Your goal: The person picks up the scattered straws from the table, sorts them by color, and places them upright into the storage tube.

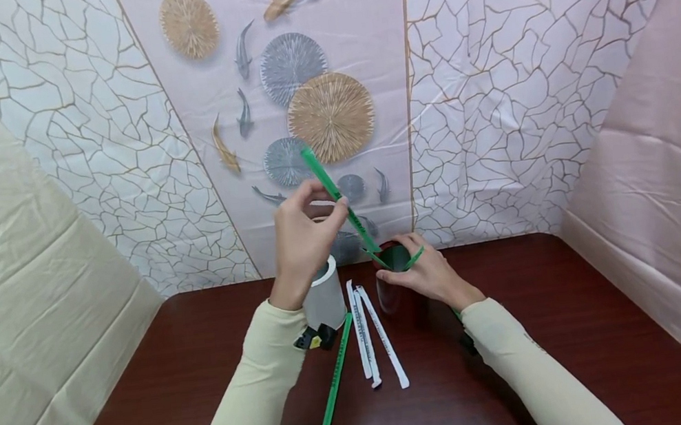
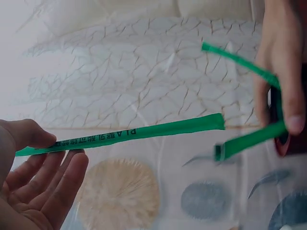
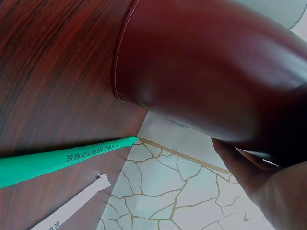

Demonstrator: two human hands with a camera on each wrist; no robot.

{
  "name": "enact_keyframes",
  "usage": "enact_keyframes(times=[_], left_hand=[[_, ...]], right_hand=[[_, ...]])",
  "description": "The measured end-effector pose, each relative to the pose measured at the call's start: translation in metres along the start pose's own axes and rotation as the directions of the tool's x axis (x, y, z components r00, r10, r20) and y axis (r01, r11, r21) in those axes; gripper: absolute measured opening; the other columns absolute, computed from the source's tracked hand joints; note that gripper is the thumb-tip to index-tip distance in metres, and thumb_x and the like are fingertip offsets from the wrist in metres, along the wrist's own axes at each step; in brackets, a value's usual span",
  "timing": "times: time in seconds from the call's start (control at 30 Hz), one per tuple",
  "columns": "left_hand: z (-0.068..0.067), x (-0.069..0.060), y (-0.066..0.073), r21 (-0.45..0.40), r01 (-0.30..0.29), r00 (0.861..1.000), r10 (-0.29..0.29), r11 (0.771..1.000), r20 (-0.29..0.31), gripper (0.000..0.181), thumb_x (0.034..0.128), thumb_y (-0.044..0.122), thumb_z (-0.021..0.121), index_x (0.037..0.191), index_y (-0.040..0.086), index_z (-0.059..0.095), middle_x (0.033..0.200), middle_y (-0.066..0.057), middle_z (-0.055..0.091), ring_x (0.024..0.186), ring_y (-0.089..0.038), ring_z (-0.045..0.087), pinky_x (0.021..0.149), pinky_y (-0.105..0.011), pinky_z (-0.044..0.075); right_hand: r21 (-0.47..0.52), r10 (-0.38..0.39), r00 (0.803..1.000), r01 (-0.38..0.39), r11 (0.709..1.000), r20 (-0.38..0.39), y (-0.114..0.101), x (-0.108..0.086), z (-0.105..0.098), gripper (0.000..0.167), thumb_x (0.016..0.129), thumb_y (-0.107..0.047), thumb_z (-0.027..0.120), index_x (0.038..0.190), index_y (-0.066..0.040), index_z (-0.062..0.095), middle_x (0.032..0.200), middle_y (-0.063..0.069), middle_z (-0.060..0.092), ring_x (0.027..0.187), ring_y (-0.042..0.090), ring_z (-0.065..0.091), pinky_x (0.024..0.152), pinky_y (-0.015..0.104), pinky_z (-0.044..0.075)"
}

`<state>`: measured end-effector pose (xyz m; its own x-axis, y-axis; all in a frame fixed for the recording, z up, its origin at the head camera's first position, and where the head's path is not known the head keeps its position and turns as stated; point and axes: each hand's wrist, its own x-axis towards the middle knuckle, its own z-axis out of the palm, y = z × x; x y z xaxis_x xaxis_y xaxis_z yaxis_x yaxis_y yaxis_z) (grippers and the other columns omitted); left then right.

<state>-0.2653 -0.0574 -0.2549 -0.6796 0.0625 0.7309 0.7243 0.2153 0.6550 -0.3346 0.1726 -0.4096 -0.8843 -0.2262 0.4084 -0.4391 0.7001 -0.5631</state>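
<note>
My left hand (image 1: 302,237) pinches a green paper-wrapped straw (image 2: 158,132) with dark printing between thumb and fingers. The straw slants down to the right, its lower end near the mouth of a dark red cylindrical cup (image 3: 192,62). Round the rim of that cup curls my right hand (image 1: 430,272), thumb at the near side. Two more green wrapped straws (image 2: 249,142) stick out of the cup; their lower parts are hidden inside. Between the hands, several white wrapped straws (image 1: 383,336) and a green straw (image 1: 337,382) lie on the table.
A white cup (image 1: 326,300) stands behind my left wrist, partly hidden by it. In the right wrist view, a green straw (image 3: 67,155) and a white straw (image 3: 72,203) lie on the dark wood table (image 1: 507,375). Patterned cloth (image 1: 489,86) hangs behind the table.
</note>
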Motion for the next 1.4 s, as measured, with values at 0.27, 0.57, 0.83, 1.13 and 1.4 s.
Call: enact_keyframes(times=[0.27,0.57,0.83,1.13,1.4], left_hand=[[0.034,-0.023,-0.019,0.127,-0.024,0.997,0.014,0.992,0.078,0.01,0.0951,0.004,0.074,0.104,0.007,0.069,0.096,-0.008,0.078,0.088,-0.018,0.079,0.075,-0.025,0.063],[0.054,-0.047,-0.049,0.29,-0.053,0.977,-0.011,0.955,0.214,0.004,0.1026,0.009,0.068,0.106,0.007,0.069,0.096,-0.009,0.08,0.087,-0.017,0.078,0.074,-0.024,0.061],[0.063,-0.06,-0.072,0.351,-0.006,0.951,-0.103,0.937,0.292,0.014,0.1032,0.016,0.07,0.109,0.007,0.079,0.097,-0.005,0.08,0.084,-0.011,0.076,0.069,-0.021,0.058],[0.067,-0.069,-0.083,0.469,0.003,0.923,-0.183,0.883,0.339,0.013,0.1037,0.02,0.07,0.11,0.012,0.079,0.102,-0.001,0.075,0.084,-0.011,0.068,0.07,-0.026,0.055],[0.039,-0.07,-0.061,0.482,0.033,0.948,-0.181,0.875,0.264,0.029,0.1024,0.011,0.068,0.13,0.002,0.072,0.116,-0.011,0.075,0.098,-0.022,0.072,0.076,-0.037,0.058]], right_hand=[[0.018,0.002,1.0,-0.001,1.0,-0.012,0.001,0.0,0.002,0.078,0.088,-0.063,0.079,0.146,-0.016,0.057,0.138,0.008,0.054,0.105,0.027,0.06,0.084,0.046,0.054],[0.011,-0.02,1.0,0.02,1.0,-0.005,0.0,0.001,0.0,0.075,0.092,-0.051,0.079,0.15,-0.011,0.054,0.142,0.014,0.052,0.114,0.032,0.062,0.09,0.051,0.056],[-0.011,-0.035,0.999,0.035,0.999,-0.007,0.001,-0.001,-0.001,0.079,0.093,-0.043,0.08,0.153,-0.002,0.05,0.145,0.019,0.052,0.118,0.038,0.062,0.093,0.055,0.056],[-0.01,-0.016,1.0,0.016,1.0,-0.004,0.003,-0.004,0.0,0.078,0.093,-0.04,0.081,0.153,-0.003,0.05,0.147,0.019,0.051,0.119,0.038,0.061,0.093,0.055,0.056],[0.011,0.01,1.0,-0.01,1.0,0.004,0.003,0.0,0.0,0.08,0.09,-0.055,0.079,0.152,-0.013,0.052,0.14,0.012,0.053,0.103,0.029,0.063,0.08,0.043,0.058]])
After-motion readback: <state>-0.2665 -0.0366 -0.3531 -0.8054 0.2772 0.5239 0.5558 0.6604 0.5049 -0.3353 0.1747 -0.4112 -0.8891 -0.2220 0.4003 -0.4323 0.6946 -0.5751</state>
